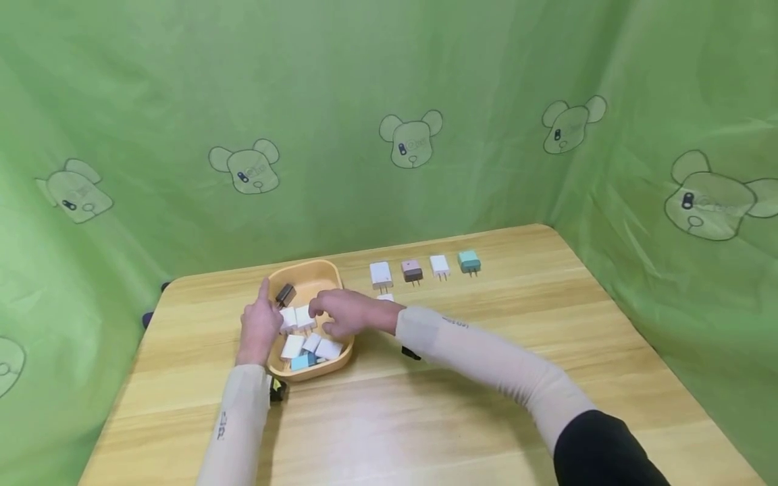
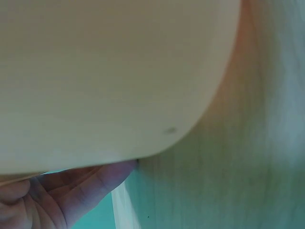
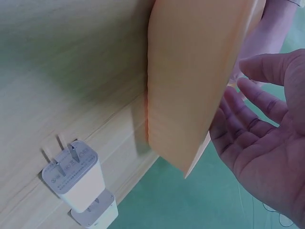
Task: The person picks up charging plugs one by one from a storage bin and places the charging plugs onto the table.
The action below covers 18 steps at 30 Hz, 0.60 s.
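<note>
Chargers (image 1: 329,349) lie between hands in a tray (image 1: 311,272), mostly nearer the right hand (image 1: 345,312), fingers parted; left hand (image 1: 260,326) touching the tray, grip unclear.

Both arms stretch forward, the 2 hands near each other but apart. The left arm (image 1: 234,415) runs almost straight ahead, a pale sleeve reaching its wrist; the left hand (image 1: 260,327) points 1 finger (image 1: 264,290) forward, its other fingers partly hidden. The right arm (image 1: 480,347) slants in from the lower right, pale cloth over the forearm, black sleeve (image 1: 602,449) above. The right hand (image 1: 346,312) angles left, fingers loosely bent, thumb (image 3: 267,68) held slightly apart from them.
</note>
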{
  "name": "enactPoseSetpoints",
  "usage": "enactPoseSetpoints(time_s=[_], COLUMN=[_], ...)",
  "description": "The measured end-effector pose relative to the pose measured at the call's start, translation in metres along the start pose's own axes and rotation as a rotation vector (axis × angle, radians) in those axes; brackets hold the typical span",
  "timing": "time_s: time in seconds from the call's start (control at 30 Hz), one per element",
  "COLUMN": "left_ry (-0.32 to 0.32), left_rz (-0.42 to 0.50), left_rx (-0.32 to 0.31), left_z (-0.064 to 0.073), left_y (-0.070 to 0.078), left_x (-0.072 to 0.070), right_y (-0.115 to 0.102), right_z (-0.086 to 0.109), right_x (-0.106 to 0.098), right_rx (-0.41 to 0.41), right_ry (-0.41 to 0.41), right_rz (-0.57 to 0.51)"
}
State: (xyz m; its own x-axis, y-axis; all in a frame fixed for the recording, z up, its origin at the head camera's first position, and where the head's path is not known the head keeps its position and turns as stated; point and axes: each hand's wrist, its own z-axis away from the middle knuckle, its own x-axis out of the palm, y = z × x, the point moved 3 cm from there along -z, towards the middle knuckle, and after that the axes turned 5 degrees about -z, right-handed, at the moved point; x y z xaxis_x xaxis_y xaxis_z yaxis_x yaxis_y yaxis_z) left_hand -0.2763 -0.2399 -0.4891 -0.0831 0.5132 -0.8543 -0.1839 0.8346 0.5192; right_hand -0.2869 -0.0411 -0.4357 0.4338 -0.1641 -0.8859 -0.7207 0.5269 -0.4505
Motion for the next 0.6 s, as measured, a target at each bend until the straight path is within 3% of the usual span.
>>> enactPoseSetpoints(time_s=[0.3,0.6], left_ry=[-0.017,0.014], left_rz=[0.012,-0.02], left_rx=[-0.027,0.005], left_z=[0.001,0.0], left_y=[-0.002,0.001], left_x=[0.0,-0.003], right_y=[-0.006,-0.012], right_z=[-0.003,-0.002], right_x=[0.01,0.019], right_rx=[-0.034,-0.008], right_ry=[-0.043,-0.084], right_rz=[0.021,0.037])
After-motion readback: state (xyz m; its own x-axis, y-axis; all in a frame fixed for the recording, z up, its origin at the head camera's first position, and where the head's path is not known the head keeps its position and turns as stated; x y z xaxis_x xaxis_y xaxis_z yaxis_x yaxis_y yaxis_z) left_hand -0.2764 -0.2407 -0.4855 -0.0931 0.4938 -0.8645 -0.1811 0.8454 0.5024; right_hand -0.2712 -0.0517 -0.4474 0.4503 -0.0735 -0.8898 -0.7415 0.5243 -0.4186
